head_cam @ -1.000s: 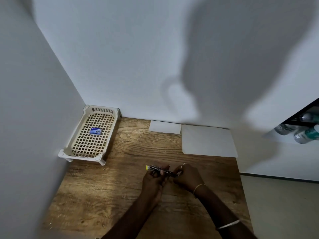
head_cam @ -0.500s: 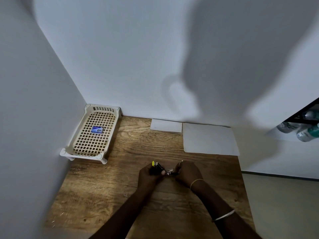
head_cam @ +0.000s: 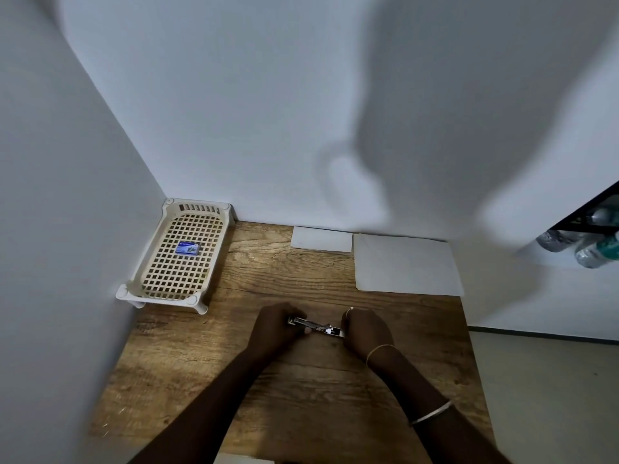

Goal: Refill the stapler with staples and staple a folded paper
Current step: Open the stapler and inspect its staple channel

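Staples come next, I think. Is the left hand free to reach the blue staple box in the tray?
Probably not yet: the left hand and right hand both grip the stapler. Once it lets go, the way to the box in the open tray looks clear.

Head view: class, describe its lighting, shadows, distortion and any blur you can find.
Head view: light comes from behind the person, casting a large soft shadow on the back wall; wide-angle lens bends the wall corner and table edges; the picture's edges are soft, as are the bottles at right; the stapler between left hand and right hand is small, with a glint on its metal.
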`<state>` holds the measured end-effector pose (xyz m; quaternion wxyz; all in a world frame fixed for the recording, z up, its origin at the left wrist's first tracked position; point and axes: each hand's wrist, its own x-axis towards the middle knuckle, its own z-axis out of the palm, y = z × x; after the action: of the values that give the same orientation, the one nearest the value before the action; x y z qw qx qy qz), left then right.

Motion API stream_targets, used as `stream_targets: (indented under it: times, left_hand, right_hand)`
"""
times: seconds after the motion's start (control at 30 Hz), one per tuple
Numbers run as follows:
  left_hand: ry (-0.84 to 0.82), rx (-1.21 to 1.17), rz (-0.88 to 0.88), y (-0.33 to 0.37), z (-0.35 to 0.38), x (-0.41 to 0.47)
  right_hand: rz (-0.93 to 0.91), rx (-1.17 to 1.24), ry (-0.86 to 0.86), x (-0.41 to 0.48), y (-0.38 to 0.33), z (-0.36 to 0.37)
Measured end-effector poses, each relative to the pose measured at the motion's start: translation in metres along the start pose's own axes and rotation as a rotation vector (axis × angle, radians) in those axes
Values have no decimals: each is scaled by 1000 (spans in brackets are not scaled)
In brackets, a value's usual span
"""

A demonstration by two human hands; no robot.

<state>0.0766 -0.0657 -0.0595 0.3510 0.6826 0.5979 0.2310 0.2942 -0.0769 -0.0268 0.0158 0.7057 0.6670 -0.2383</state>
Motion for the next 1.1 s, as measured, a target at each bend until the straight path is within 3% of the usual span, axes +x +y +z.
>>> stream_targets:
  times: [0.4,0.53,1.1]
  left_hand:
    - [35,107,76,-4,5,-6]
    - [49,120,65,-6,9,-10]
    - [42,186,76,-10,10,-12]
  right_hand:
    - [57,320,55,-32,47,-11]
    - [41,365,-21,-42,65,-12]
    - [-120,90,-88,-42,83,-9]
